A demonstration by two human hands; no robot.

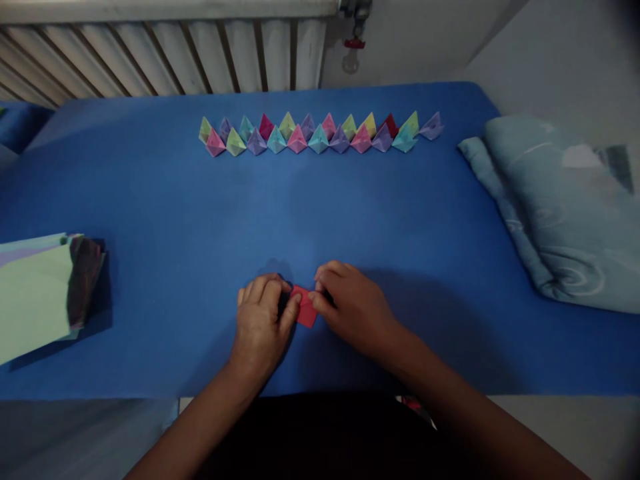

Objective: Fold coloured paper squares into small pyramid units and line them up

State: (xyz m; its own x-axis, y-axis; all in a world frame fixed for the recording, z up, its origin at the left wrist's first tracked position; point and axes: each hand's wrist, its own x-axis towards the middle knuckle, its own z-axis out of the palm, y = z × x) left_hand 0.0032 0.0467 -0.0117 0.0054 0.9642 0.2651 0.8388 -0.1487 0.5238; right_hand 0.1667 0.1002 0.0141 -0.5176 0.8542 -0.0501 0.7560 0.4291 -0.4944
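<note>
A small folded piece of red paper (306, 315) lies near the front of the blue table, between my two hands. My left hand (263, 317) grips its left side, the thumb resting on the paper and the other fingers curled. At its upper right edge, my right hand (350, 303) pinches the paper between thumb and bent fingers. Further back stand two long rows of small folded paper shapes (319, 139) in pink, green, purple, blue, yellow and red.
Coloured paper sheets (33, 297) are stacked at the left on the blue table (175, 220). A folded blue-green cloth (565, 207) covers the right side. Behind the table are a white radiator (200, 53) and a valve with a red handle (355, 44).
</note>
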